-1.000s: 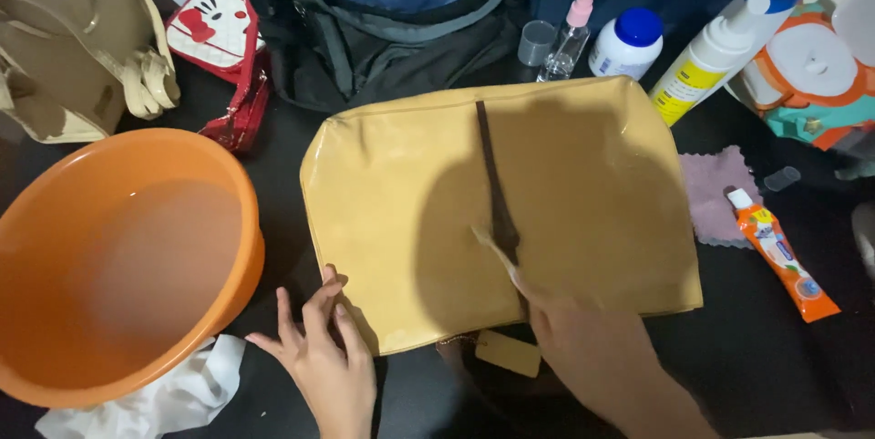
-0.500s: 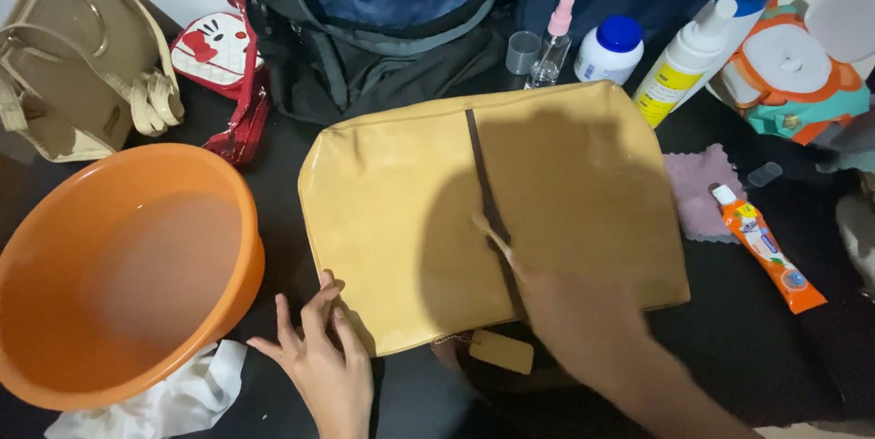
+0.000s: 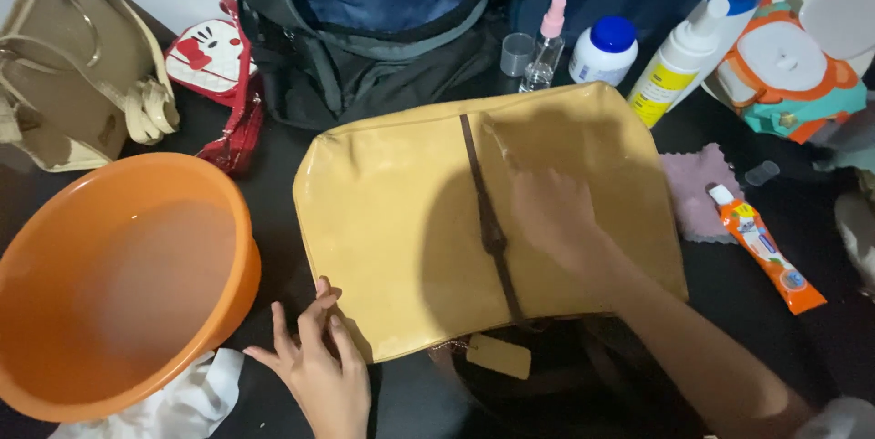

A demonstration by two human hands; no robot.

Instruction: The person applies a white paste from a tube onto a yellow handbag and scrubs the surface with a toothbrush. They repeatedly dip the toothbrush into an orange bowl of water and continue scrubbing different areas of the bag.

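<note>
The left hand (image 3: 319, 371) lies spread, fingertips on the tan bag's (image 3: 401, 229) near corner, while the right hand (image 3: 551, 216) presses flat beside its brown strap (image 3: 488, 220).

Dim overhead light – glare on the tan bag (image 3: 401, 211), motion-blurred right hand (image 3: 551, 216) casting a soft shadow.

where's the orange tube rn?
Head view, right side: the orange tube lies flat on the dark table, just right of the pink cloth and the tan bag, below the orange wipes pack.
</note>
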